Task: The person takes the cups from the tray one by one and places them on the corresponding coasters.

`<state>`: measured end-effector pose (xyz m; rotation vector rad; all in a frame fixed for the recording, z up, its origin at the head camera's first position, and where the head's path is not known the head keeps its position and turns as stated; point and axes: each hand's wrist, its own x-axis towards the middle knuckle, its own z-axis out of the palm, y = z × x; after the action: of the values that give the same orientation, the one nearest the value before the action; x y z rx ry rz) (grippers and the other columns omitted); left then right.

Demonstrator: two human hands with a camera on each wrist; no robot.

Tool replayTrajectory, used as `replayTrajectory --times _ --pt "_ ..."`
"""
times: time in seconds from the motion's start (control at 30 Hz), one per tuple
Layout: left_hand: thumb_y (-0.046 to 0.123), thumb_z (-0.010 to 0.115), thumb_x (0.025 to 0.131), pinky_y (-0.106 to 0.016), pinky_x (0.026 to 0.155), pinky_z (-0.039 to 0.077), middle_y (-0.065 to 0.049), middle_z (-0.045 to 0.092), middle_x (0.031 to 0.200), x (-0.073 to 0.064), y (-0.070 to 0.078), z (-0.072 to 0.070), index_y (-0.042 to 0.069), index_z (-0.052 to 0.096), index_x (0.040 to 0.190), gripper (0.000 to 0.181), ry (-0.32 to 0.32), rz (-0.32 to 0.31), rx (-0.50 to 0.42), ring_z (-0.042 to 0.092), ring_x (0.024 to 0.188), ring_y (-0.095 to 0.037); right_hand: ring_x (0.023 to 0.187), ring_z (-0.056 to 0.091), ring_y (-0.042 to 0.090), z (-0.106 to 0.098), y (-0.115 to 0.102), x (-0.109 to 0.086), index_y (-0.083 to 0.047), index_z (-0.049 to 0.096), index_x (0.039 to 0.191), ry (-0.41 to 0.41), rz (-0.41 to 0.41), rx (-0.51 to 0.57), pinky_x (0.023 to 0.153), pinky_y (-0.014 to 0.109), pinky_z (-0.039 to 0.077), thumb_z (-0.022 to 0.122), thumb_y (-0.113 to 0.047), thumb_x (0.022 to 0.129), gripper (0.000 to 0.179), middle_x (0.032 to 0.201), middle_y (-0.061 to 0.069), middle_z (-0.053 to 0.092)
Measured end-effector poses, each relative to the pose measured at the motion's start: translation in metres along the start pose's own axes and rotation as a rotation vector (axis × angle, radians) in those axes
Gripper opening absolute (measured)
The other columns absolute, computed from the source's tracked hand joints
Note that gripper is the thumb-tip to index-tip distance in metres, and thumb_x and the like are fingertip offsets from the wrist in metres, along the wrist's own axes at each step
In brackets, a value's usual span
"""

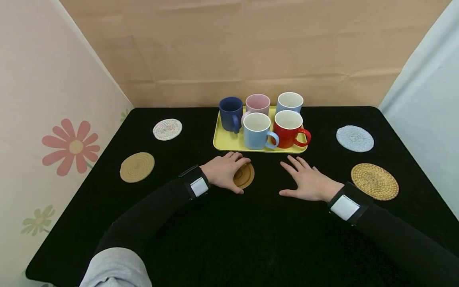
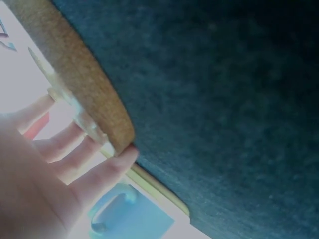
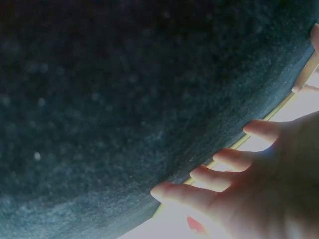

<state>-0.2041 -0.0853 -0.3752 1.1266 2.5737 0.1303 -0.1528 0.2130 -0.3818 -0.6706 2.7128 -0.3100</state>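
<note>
My left hand (image 1: 226,171) holds a round brown coaster (image 1: 245,176) by its edge, thumb on the near side and fingers on the far side. Part of the coaster is hidden under the hand; in the left wrist view its side looks like thick cork (image 2: 94,84), with fingertips against it. To the right, my right hand (image 1: 306,181) is held over the black table with fingers spread and nothing in them. Just beyond both hands lies a yellow tray (image 1: 224,141) carrying a navy mug (image 1: 229,113), a pink mug (image 1: 257,103), a red mug (image 1: 286,133) and two light blue mugs.
On the left of the table (image 1: 222,239) lie a white speckled round mat (image 1: 167,129) and a tan woven one (image 1: 137,167). On the right are a pale blue-white mat (image 1: 355,138) and a golden woven mat (image 1: 375,181). A brown paper backdrop (image 1: 251,48) rises behind.
</note>
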Motion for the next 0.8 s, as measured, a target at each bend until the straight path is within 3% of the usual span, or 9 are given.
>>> replayTrajectory --times 0.17,0.4,0.63,0.8 --pt "0.068 0.071 0.073 -0.037 0.099 0.041 -0.009 0.028 0.152 -0.003 -0.004 0.002 0.023 0.026 0.153 0.103 0.017 0.006 -0.018 0.031 0.136 -0.024 0.137 0.013 0.055 0.001 0.001 0.001 -0.006 0.029 0.152 -0.002 0.002 0.001 0.096 0.075 0.025 0.055 -0.071 0.084 0.098 0.156 0.028 0.014" --pt "0.073 0.07 0.07 -0.044 0.108 0.033 -0.012 0.016 0.159 -0.019 -0.013 0.003 0.024 0.018 0.156 0.111 0.101 0.023 -0.05 0.024 0.142 -0.028 0.137 0.014 0.055 0.003 0.002 0.001 -0.006 0.029 0.152 -0.004 0.009 0.003 0.096 0.075 0.025 0.056 -0.07 0.084 0.098 0.156 0.028 0.015" --pt "0.075 0.068 0.069 -0.048 0.107 0.033 -0.014 0.019 0.157 -0.045 -0.031 0.008 0.022 0.019 0.156 0.113 0.131 -0.047 -0.082 0.027 0.14 -0.031 0.137 0.014 0.054 0.001 0.002 0.001 -0.006 0.029 0.152 -0.008 0.006 0.003 0.095 0.075 0.026 0.056 -0.071 0.083 0.098 0.156 0.028 0.015" --pt "0.075 0.068 0.07 -0.049 0.105 0.035 -0.017 0.026 0.154 -0.06 -0.041 0.01 0.017 0.022 0.155 0.113 0.1 -0.113 -0.107 0.03 0.138 -0.033 0.138 0.015 0.052 -0.001 0.004 -0.001 -0.006 0.031 0.151 -0.001 -0.008 0.002 0.097 0.072 0.027 0.055 -0.07 0.085 0.095 0.156 0.027 0.015"
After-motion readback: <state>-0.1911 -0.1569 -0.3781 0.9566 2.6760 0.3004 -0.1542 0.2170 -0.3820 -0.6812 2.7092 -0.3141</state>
